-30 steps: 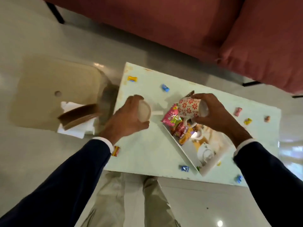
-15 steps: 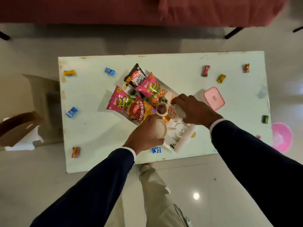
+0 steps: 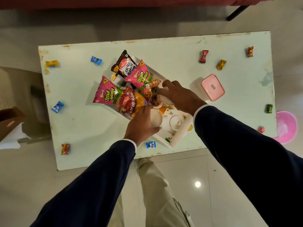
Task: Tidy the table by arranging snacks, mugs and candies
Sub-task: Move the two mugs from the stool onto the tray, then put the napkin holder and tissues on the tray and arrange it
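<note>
A pale green surface (image 3: 172,51) fills the middle of the view, seen from above, with a white tray (image 3: 180,136) lying slantwise at its centre. The far-left half of the tray carries four snack packets: a dark salted-peanuts packet (image 3: 125,65), two pink Tedhe Medhe packets (image 3: 142,77) and (image 3: 107,94), and a red bhujia packet (image 3: 131,102), overlapping one another. The near-right half of the tray shows a printed white teapot picture.

Both hands work over the tray's middle. The left hand (image 3: 141,124) has its fingers curled round a plain cream mug (image 3: 155,117), holding it low over the tray just beside the bhujia packet. The right hand (image 3: 177,96) has its fingers wrapped over a red-flowered mug (image 3: 161,99), which sits just far of the cream one; whether either mug already rests on the tray cannot be told.

A pink lidded box (image 3: 212,87) stands right of the tray. Wrapped candies lie scattered well apart: blue ones (image 3: 96,60), (image 3: 57,106) and (image 3: 150,144), a yellow one (image 3: 51,63), red ones (image 3: 203,56) and (image 3: 65,149), and others along the right edge.

The step in hand looks like setting the two mugs side by side on the tray beside the snacks. Next, I judge, both hands must let go without tipping the mugs, then gather the loose candies, likely into the pink box.
</note>
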Motion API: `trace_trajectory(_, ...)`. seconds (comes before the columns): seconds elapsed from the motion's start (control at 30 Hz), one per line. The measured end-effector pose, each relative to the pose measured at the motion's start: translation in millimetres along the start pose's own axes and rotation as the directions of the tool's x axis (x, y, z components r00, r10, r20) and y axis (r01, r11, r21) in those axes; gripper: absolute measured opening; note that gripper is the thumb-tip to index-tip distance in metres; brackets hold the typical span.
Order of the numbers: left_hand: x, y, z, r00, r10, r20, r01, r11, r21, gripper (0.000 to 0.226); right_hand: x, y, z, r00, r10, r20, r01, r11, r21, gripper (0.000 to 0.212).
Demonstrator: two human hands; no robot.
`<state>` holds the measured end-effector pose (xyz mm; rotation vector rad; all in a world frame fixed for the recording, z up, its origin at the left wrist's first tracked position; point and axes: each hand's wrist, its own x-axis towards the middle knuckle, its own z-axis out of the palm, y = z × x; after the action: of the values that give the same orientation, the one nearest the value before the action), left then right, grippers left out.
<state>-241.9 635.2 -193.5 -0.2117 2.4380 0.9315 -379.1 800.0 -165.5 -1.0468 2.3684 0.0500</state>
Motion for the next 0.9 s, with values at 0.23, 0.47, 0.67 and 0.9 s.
trace_trajectory(0.23, 8, 4, 2, 0.994, -0.068, -0.084, 0.067, 0.998, -0.008, 0.105, 13, -7, 0, 0.99, -0.12, -0.069, 0.123, 0.992, 0.033, 0.083)
trace_trajectory(0.47, 6, -7, -4, 0.994, -0.049, -0.095, 0.049, 0.999, -0.002, 0.096, 4, -8, -9, 0.997, 0.024, -0.071, -0.017, 0.995, 0.099, 0.097)
trace_trajectory(0.67, -33, -38, -37, 0.965, 0.073, -0.252, -0.075, 0.997, 0.0, 0.043, -4, -58, -23, 0.962, 0.132, -0.239, -0.051, 0.946, 0.319, 0.053)
trace_trajectory(0.9, -101, -129, -108, 0.921, -0.053, -0.386, 0.028, 0.997, -0.069, 0.043, 53, -186, -32, 0.97, -0.036, -0.242, 0.149, 0.872, 0.467, 0.044)
